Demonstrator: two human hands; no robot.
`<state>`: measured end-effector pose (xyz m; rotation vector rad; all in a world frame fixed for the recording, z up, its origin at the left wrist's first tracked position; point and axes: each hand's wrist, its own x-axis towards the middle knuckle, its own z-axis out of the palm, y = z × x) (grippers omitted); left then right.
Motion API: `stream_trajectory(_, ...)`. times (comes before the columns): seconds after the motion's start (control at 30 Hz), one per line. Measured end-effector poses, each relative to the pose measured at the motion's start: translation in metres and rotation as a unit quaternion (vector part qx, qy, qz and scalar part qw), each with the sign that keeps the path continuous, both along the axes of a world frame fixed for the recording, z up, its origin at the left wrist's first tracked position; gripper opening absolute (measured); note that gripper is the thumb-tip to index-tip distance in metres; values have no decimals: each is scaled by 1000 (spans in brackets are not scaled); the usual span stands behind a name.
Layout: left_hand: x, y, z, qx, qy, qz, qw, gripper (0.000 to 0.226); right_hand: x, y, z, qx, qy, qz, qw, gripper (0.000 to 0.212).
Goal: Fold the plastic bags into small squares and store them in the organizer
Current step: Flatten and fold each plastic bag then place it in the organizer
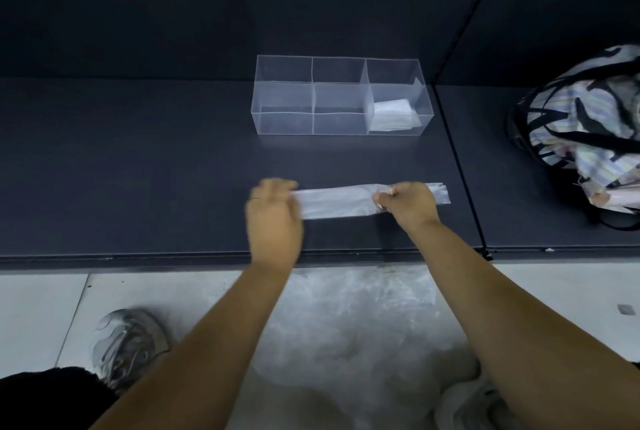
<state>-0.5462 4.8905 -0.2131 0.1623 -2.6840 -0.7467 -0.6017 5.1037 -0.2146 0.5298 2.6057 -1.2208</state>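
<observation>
Right grip (405,203) pinches folded bag (334,203); left grip (273,211), blurred, at left end.

Everything is looking dim. The dark counter (138,170) and the wall (173,14) behind it are soaking up most of the light. The pale floor (41,308) is shining brighter. The left hand (273,218) is looking blurry and smeared. The clear organizer (339,97) is catching thin white glints on its edges. The seam (460,159) in the counter is curving near the side.
</observation>
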Motion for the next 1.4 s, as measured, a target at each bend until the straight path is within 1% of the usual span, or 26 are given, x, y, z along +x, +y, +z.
stream_trajectory(0.03,5,13,-6,-35,-22,-87,995,30,0,-1,0,3,1,2,1000,35)
stream_trajectory(0.07,10,23,-13,-68,-74,-148,984,41,1,-1,0,5,3,3,1000,32)
stream_trajectory(0.1,13,29,-20,-105,-136,-174,970,53,1,-2,1,6,4,2,1000,27)
stream_trajectory(0.13,15,30,-27,-143,-184,-176,956,63,1,-3,2,5,2,-3,1000,23)
stream_trajectory(0.2,17,28,-41,-196,-225,-164,940,75,1,-7,6,27,-7,-17,999,19)
stream_trajectory(0.23,17,28,-45,-211,-229,-163,936,77,3,-10,9,86,6,-11,996,12)
stream_trajectory(0.27,17,27,-47,-218,-230,-164,934,76,7,-15,12,164,50,2,985,11)
stream_trajectory(0.3,16,27,-48,-219,-230,-163,934,75,12,-21,12,225,122,16,967,22)
stream_trajectory(0.33,16,27,-48,-216,-231,-161,935,74,18,-27,10,234,202,44,950,32)
stream_trajectory(0.37,15,27,-48,-214,-233,-158,935,73,26,-35,8,206,243,96,943,40)
stream_trajectory(0.4,15,28,-49,-214,-236,-157,935,72,33,-41,2,173,244,172,939,43)
stream_trajectory(0.43,16,28,-49,-216,-238,-157,934,72,40,-45,-6,166,213,250,930,45)
stream_trajectory(0.47,16,28,-50,-219,-238,-157,933,71,46,-45,-16,183,169,309,918,49)
stream_trajectory(0.5,16,28,-50,-221,-236,-156,933,71,49,-39,-26,215,137,338,906,55)
stream_trajectory(0.53,16,28,-49,-221,-233,-154,934,72,49,-28,-33,245,122,340,900,60)
stream_trajectory(0.63,15,29,-46,-226,-232,-152,934,78,40,16,-41,300,100,297,901,72)
stream_trajectory(0.7,16,30,-45,-233,-230,-152,932,82,32,46,-40,321,80,264,906,74)
stream_trajectory(0.77,15,30,-44,-231,-229,-152,933,87,25,71,-37,307,79,220,923,66)
stream_trajectory(0.87,15,30,-43,-235,-229,-151,932,90,8,93,-25,232,124,141,954,46)
stream_trajectory(0.93,15,30,-43,-235,-231,-151,932,90,-4,96,-16,227,132,114,958,34)
stream_trajectory(1.07,15,30,-41,-232,-232,-153,932,93,-17,94,-7,240,99,132,957,7)
stream_trajectory(1.13,15,30,-40,-236,-232,-152,931,92,-18,94,-4,216,90,147,961,6)
stream_trajectory(1.23,14,28,-40,-249,-233,-161,926,87,-15,99,3,141,64,133,979,7)
stream_trajectory(1.33,9,17,-38,-263,-222,-194,919,80,-7,110,12,33,-10,118,992,8)
stream_trajectory(1.4,2,6,-37,-284,-211,-232,906,80,0,116,20,-22,-73,134,988,16)
